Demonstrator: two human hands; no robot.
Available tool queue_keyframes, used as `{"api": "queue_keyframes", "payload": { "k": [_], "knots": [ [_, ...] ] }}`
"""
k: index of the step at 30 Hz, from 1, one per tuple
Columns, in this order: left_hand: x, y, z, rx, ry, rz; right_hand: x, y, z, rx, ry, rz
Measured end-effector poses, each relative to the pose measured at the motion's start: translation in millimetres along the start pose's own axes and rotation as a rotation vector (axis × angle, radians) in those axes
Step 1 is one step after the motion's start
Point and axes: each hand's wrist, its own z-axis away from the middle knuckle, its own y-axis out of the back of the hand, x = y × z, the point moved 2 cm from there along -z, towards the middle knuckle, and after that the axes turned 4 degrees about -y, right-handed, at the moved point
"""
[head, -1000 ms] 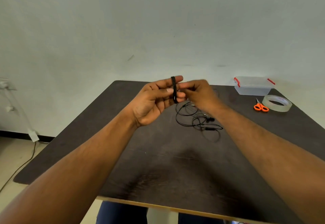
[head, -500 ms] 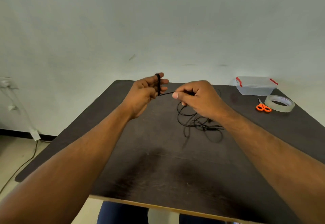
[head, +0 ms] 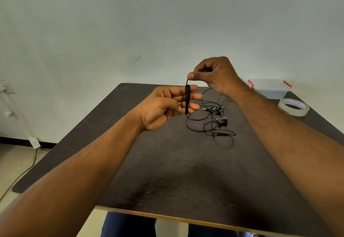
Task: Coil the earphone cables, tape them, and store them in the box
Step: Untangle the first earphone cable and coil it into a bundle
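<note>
Left hand (head: 165, 106): raised over the middle of the tabletop (head: 167, 171), palm toward the camera, fingers nearly straight and spread a little; the coiled cable (head: 187, 99) is wound around them, so it serves as a spool.
Coiled cable: thin, light and limp; it likely springs loose if tension drops, so it is best pinched across all the turns at once.
Right hand (head: 214, 75): higher, above the left fingertips, thumb and forefinger pinching the cable's free end, pulled taut upward.
Loose earphones (head: 214, 119): tangled loops lying flat toward the far right of the tabletop.
Tape roll (head: 293, 107): at the right edge.
Box (head: 270, 88): far right corner, lid on.
</note>
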Motion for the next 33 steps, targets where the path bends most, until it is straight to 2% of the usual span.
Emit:
{"api": "queue_keyframes", "payload": {
  "k": [4,8,13,18,21,23,25,29,33],
  "knots": [
    [5.5,-2.1,1.4,-0.002,-0.038,0.180,20.9,-13.8,9.6,0.086,-0.068,-0.184],
    [7.8,-1.8,-1.2,0.104,-0.100,0.273,32.8,-34.3,21.5,0.135,-0.162,-0.299],
    [11.2,13.3,-8.4,0.311,-0.228,0.344,24.1,-68.9,54.8,-0.008,-0.136,-0.163],
    [16.8,34.7,-12.5,0.493,-0.304,0.253,17.0,-69.1,67.8,-0.064,-0.064,-0.083],
    [11.2,50.0,-10.9,0.552,-0.262,0.028,12.0,-53.2,63.8,-0.011,-0.032,-0.033],
    [5.4,53.5,-9.0,0.486,-0.205,-0.164,2.8,-39.1,57.3,0.033,0.018,-0.016],
    [0.7,48.5,-7.5,0.349,-0.137,-0.263,-6.1,-27.5,47.0,0.041,0.063,0.056],
    [-1.0,28.6,-7.6,0.059,-0.032,-0.206,-19.1,-13.1,27.5,0.005,0.142,0.129],
    [1.6,16.9,-9.2,-0.069,0.016,-0.120,-21.1,-2.4,13.8,-0.035,0.094,0.061]
  ]
}}
